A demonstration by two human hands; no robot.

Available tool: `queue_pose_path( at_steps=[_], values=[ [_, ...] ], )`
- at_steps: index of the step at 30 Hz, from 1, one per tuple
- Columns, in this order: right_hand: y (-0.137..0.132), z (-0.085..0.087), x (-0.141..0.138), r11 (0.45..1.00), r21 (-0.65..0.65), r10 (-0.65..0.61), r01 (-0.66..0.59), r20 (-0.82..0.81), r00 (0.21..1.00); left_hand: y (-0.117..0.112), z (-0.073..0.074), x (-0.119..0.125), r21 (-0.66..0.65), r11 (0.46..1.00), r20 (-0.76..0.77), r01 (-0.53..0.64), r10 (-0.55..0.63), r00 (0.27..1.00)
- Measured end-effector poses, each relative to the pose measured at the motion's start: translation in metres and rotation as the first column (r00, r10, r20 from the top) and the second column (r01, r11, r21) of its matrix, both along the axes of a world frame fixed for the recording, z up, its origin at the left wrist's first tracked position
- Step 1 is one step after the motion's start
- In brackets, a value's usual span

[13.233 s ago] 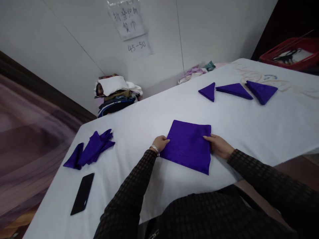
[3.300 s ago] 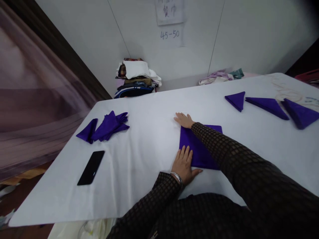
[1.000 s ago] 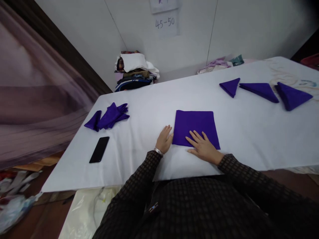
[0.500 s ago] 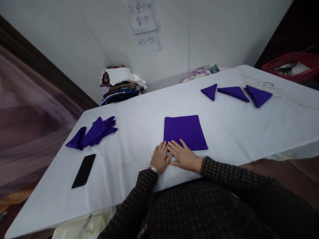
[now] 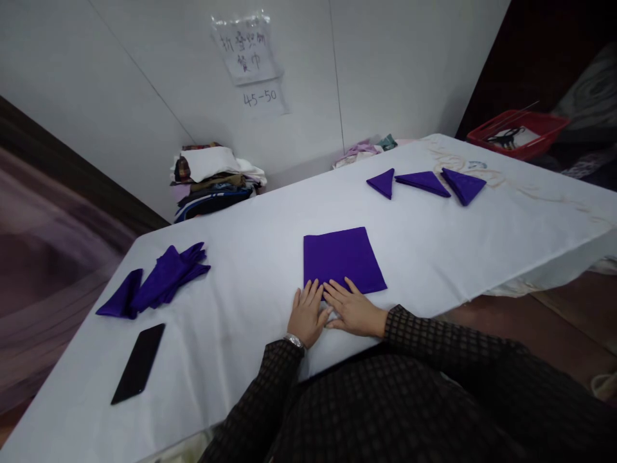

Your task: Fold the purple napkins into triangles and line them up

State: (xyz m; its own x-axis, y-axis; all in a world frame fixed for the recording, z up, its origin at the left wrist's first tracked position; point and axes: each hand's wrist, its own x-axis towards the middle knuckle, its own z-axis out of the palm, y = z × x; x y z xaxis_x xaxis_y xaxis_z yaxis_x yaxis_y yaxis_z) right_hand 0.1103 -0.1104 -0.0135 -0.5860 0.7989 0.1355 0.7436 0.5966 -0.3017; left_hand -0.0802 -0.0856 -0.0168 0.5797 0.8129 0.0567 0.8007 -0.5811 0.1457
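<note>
Purple cloth triangles (image 5: 424, 182) look done; left hand (image 5: 306, 316), right hand (image 5: 357, 312) on flat purple cloth square (image 5: 340, 257), fingers apart; crumpled purple cloths (image 5: 166, 275) pending.

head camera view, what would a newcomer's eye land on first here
Probably the vivid purple cloth square lying flat mid-picture on the white table, with the left hand and right hand at its near edge. Next might come the row of three purple triangles toward the far right, then the rumpled purple cloths at the left.
</note>
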Motion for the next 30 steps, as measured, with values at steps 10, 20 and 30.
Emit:
queue_pose_path(
  at_steps=[10,20,30],
  values=[
    [-0.003,-0.003,0.04,1.0,0.008,-0.026,0.026,0.035,0.999,0.001,-0.01,0.0,0.006,1.0,-0.031,-0.002,0.002,1.0],
    [-0.02,-0.011,0.111,0.982,0.036,-0.187,0.185,0.05,0.981,0.001,-0.005,0.001,-0.028,1.0,-0.013,-0.013,0.013,1.0],
    [-0.024,-0.014,0.156,0.866,-0.017,-0.479,0.5,-0.316,0.819,0.007,0.016,0.046,0.02,0.997,0.138,0.07,-0.073,0.988]
  ],
)
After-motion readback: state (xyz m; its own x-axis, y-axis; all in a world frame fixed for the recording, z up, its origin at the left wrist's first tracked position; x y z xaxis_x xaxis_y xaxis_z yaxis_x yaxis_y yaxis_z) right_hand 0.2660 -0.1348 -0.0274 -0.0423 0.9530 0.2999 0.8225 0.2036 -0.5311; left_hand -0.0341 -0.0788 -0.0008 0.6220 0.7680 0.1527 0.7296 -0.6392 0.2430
